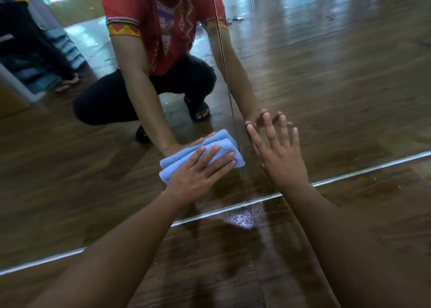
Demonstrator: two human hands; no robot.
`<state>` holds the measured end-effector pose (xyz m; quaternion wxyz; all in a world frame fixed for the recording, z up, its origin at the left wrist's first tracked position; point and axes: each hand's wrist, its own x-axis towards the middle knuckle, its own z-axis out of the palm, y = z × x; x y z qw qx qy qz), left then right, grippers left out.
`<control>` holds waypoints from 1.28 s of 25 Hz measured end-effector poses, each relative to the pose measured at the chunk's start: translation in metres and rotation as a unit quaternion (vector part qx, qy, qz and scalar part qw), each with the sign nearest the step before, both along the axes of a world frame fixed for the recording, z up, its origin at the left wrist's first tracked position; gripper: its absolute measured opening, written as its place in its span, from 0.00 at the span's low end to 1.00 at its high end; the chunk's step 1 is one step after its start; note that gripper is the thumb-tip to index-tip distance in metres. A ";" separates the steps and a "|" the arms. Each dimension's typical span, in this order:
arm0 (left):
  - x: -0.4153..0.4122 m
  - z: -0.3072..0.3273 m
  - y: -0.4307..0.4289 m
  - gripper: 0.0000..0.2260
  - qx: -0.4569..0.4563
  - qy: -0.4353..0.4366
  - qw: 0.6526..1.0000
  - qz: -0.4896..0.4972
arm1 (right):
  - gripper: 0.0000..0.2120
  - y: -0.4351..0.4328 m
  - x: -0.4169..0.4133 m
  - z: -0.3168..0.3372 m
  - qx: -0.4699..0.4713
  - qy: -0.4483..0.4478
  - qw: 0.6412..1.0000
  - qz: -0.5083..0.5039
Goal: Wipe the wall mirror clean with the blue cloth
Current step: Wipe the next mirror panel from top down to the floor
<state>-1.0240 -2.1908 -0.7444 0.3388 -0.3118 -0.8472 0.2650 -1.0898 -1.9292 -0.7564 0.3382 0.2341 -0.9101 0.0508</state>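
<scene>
Cloth (221, 140), blue and folded, sits low on the wall mirror (338, 86), just left of the panel seam (224, 62), pinned under my left hand (198, 174), fingers flat and straight. It looks soft, light, apt to bunch; I'd press through its middle. My right hand (282, 158) lies spread on the glass, holding nothing.

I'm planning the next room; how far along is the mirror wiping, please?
No area looks clearly finished. In hand: the left hand presses the blue cloth low on the mirror beside its seam, right hand flat on the glass. Left: smudges higher up.
</scene>
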 end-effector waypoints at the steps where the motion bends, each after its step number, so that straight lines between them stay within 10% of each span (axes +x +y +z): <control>1: 0.001 -0.013 0.000 0.25 -0.008 -0.008 1.000 0.001 | 0.58 0.000 -0.003 -0.003 -0.006 0.001 1.000 0.006; 10: 0.003 -0.098 0.012 0.24 -0.136 -0.131 0.982 0.011 | 0.49 -0.009 -0.019 -0.020 -0.041 0.034 0.999 0.005; 22: 0.005 -0.116 0.016 0.24 -0.424 -0.246 0.870 0.058 | 0.56 -0.009 -0.009 -0.011 -0.017 -0.019 1.000 -0.003; 32: 0.075 -0.033 -0.123 0.24 -0.188 -0.132 0.973 0.023 | 0.51 -0.014 0.037 0.026 0.029 -0.116 0.992 -0.034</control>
